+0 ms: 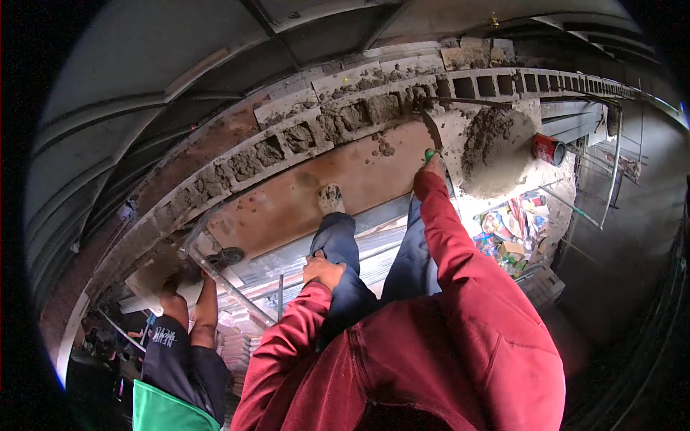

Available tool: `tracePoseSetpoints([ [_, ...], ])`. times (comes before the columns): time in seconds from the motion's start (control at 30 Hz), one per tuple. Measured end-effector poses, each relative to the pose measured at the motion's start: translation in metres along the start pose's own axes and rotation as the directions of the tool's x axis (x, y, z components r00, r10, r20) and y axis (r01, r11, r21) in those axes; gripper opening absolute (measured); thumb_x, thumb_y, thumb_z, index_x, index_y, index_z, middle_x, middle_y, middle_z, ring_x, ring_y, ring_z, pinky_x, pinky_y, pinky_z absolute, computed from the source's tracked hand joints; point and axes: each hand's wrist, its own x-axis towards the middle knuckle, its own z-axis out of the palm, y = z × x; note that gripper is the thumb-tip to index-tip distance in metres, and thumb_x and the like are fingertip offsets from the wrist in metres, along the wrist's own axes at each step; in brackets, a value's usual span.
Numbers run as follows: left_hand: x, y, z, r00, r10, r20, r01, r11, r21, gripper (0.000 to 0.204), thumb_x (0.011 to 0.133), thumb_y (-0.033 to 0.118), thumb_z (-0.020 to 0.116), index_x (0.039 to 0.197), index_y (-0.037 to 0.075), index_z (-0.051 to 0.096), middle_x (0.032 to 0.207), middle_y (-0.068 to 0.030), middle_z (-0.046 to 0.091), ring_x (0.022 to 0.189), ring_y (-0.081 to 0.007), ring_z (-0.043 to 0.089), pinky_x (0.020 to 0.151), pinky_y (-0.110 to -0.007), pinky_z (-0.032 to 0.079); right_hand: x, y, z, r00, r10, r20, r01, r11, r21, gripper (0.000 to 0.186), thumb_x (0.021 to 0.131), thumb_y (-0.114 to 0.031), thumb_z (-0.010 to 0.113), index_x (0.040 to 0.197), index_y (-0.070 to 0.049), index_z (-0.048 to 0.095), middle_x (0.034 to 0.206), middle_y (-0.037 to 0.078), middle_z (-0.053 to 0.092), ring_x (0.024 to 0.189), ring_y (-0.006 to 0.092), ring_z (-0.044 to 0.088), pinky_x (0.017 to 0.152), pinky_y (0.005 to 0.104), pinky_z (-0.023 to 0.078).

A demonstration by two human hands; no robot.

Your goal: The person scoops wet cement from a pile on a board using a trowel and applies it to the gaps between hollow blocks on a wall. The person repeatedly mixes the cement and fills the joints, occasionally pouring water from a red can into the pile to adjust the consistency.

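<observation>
My right hand point(431, 169) is closed around the green handle of a trowel point(430, 154); its thin dark blade reaches toward the block wall. Just right of it, a heap of wet grey mortar point(496, 147) is spread on a pale board point(528, 118). My left hand point(323, 271) lies on my left knee and holds nothing, its fingers over the dark trousers. Beyond my feet runs a row of hollow concrete blocks point(485, 87), several cavities toward the left filled with mortar. My left shoe point(330, 197), spattered with mortar, stands on a brown plank point(287, 205).
At lower left another person's legs point(190, 316) stand on the scaffold, next to a metal pole point(230, 284). A red bucket point(550, 149) lies tipped at the board's right edge. Below are littered wrappers point(514, 230), and scaffold tubes point(575, 208) stick out right.
</observation>
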Motion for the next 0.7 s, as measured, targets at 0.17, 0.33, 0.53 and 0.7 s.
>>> tracePoseSetpoints([
  [0.17, 0.016, -0.009, 0.008, 0.999, 0.016, -0.044, -0.017, 1.000, -0.014, 0.078, 0.069, 0.045, 0.065, 0.127, -0.002, 0.044, 0.125, -0.0264, 0.049, 0.117, -0.0364, 0.048, 0.097, -0.039, 0.042, 0.021, -0.009, -0.045, 0.997, 0.082, 0.005, -0.081, 0.994, -0.073, 0.030, 0.089, -0.020, 0.048, 0.116, -0.009, 0.047, 0.102, 0.025, 0.059, 0.093, 0.0426, 0.058, 0.079, 0.0475, 0.047],
  [0.33, 0.002, -0.008, 0.000, 0.998, -0.043, 0.048, 0.046, 0.996, -0.073, 0.078, 0.069, 0.044, 0.066, 0.129, -0.002, 0.043, 0.128, -0.0272, 0.046, 0.120, -0.0357, 0.047, 0.099, -0.038, 0.041, -0.009, 0.021, -0.043, 0.999, 0.032, 0.009, -0.033, 0.998, 0.054, 0.034, 0.087, -0.026, 0.055, 0.116, -0.009, 0.053, 0.095, 0.019, 0.064, 0.087, 0.0359, 0.061, 0.076, 0.0424, 0.047],
  [0.53, 0.008, -0.016, 0.019, 1.000, -0.008, -0.014, 0.007, 0.997, -0.078, 0.081, 0.070, 0.046, 0.065, 0.131, -0.002, 0.041, 0.129, -0.0269, 0.046, 0.120, -0.0363, 0.046, 0.101, -0.037, 0.038, 0.015, 0.084, 0.004, 0.830, 0.414, 0.372, -0.557, 0.606, 0.568, 0.032, 0.075, -0.018, 0.071, 0.101, -0.004, 0.059, 0.069, 0.007, 0.058, 0.059, 0.0173, 0.056, 0.053, 0.0334, 0.044],
  [0.7, -0.018, -0.009, -0.001, 0.983, 0.035, -0.182, -0.070, 0.980, -0.187, 0.079, 0.073, 0.048, 0.062, 0.130, -0.002, 0.042, 0.131, -0.0260, 0.046, 0.121, -0.0375, 0.045, 0.103, -0.038, 0.036, 0.073, 0.119, 0.037, 0.932, 0.030, 0.361, -0.284, 0.679, 0.677, 0.014, 0.079, -0.005, 0.062, 0.091, -0.007, 0.055, 0.061, 0.003, 0.053, 0.049, 0.0150, 0.051, 0.043, 0.0288, 0.038],
])
